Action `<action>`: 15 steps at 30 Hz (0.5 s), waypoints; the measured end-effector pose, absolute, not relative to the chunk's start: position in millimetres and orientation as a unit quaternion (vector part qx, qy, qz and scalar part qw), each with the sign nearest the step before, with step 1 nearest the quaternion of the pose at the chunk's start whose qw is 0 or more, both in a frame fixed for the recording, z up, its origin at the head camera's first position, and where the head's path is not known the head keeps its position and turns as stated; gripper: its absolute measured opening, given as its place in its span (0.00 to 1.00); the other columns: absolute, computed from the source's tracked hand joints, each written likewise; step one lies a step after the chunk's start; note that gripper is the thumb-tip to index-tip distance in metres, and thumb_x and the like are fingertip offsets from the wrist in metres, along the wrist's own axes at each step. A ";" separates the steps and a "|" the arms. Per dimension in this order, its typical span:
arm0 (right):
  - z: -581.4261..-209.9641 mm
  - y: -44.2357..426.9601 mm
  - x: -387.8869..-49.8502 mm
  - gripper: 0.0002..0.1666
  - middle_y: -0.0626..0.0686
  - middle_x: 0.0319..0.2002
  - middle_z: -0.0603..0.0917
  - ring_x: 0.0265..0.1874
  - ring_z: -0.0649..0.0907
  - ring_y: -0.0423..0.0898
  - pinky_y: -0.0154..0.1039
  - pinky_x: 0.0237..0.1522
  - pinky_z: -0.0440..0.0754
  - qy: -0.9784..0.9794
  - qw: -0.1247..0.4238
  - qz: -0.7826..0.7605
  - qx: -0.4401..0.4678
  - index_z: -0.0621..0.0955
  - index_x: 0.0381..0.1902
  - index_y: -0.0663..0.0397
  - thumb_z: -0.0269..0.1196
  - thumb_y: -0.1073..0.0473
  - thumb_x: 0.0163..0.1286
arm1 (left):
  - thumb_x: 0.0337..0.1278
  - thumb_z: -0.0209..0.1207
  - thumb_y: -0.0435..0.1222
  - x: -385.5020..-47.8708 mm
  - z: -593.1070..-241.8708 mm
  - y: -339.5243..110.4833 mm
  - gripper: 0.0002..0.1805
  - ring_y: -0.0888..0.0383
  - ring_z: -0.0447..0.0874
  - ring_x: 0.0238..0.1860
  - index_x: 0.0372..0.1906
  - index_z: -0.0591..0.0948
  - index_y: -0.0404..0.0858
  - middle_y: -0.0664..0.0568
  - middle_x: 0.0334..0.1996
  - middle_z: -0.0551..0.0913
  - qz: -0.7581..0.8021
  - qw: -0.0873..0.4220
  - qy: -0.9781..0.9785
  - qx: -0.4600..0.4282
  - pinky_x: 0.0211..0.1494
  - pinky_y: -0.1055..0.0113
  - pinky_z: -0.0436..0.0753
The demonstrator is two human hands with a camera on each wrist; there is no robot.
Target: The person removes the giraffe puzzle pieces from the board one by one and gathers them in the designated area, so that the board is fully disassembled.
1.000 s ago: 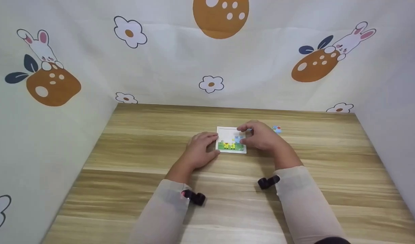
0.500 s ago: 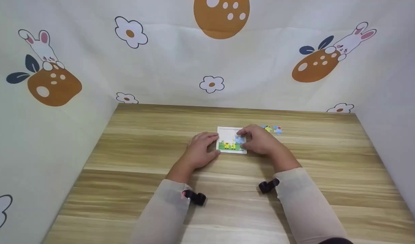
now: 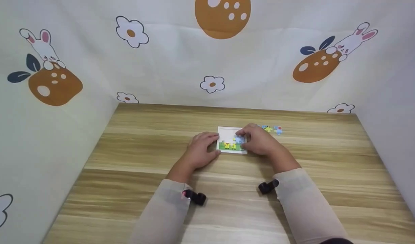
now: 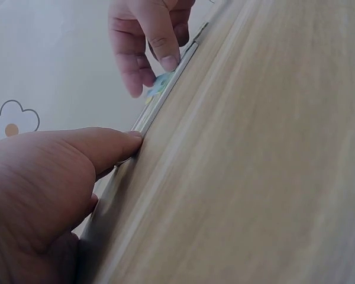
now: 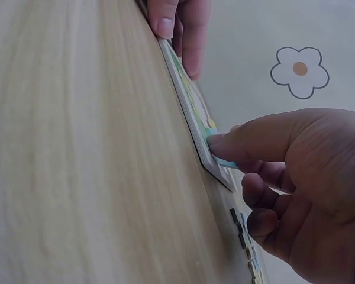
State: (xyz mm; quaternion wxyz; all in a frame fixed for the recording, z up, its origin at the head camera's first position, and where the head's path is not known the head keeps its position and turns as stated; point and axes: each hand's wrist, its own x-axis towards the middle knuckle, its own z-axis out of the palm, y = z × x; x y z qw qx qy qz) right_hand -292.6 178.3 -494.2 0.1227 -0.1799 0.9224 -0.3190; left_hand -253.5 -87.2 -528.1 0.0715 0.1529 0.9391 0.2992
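Note:
A small square jigsaw puzzle board (image 3: 232,152) with a white rim lies flat on the table. Green and yellow pieces (image 3: 230,146) fill its bottom row; the upper left shows bare white. My left hand (image 3: 202,149) holds the board's left side, thumb at the near corner and fingers along the edge farther up. On the right side, my right hand (image 3: 260,139) pinches a light blue puzzle piece (image 5: 227,164) between thumb and fingers. This piece is over the board's right edge, slightly tilted in the right wrist view and partly hidden by the thumb.
Loose puzzle pieces lie beyond my right hand, among them a yellow one (image 3: 268,128) and a blue one with a red spot (image 3: 278,130). The wood-grain table (image 3: 133,135) ends at a printed cloth backdrop (image 3: 167,67).
My right hand has come slightly nearer and down along the board's right side, uncovering more loose pieces behind it. The left hand stays on the board.

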 end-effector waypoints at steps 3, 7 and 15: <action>-494.1 177.9 -292.5 0.25 0.55 0.54 0.82 0.47 0.79 0.50 0.44 0.52 0.79 0.924 0.119 -0.314 -0.184 0.87 0.62 0.52 0.72 0.63 0.66 | 0.73 0.64 0.52 -253.6 -527.5 -87.1 0.34 0.50 0.56 0.86 0.79 0.73 0.52 0.60 0.82 0.69 0.297 0.071 0.940 0.154 0.89 0.42 0.52; -494.7 178.3 -292.3 0.26 0.57 0.55 0.80 0.46 0.78 0.50 0.42 0.51 0.78 0.923 0.122 -0.314 -0.188 0.86 0.63 0.55 0.72 0.64 0.67 | 0.73 0.64 0.52 -253.3 -527.9 -87.7 0.34 0.49 0.56 0.86 0.79 0.73 0.51 0.59 0.81 0.69 0.300 0.068 0.938 0.158 0.88 0.40 0.53; -497.2 178.4 -293.5 0.24 0.55 0.53 0.78 0.45 0.77 0.49 0.42 0.49 0.77 0.928 0.132 -0.303 -0.172 0.86 0.62 0.48 0.71 0.62 0.69 | 0.73 0.64 0.51 -252.6 -528.1 -88.5 0.34 0.49 0.57 0.86 0.79 0.74 0.49 0.59 0.81 0.70 0.306 0.063 0.936 0.165 0.87 0.39 0.54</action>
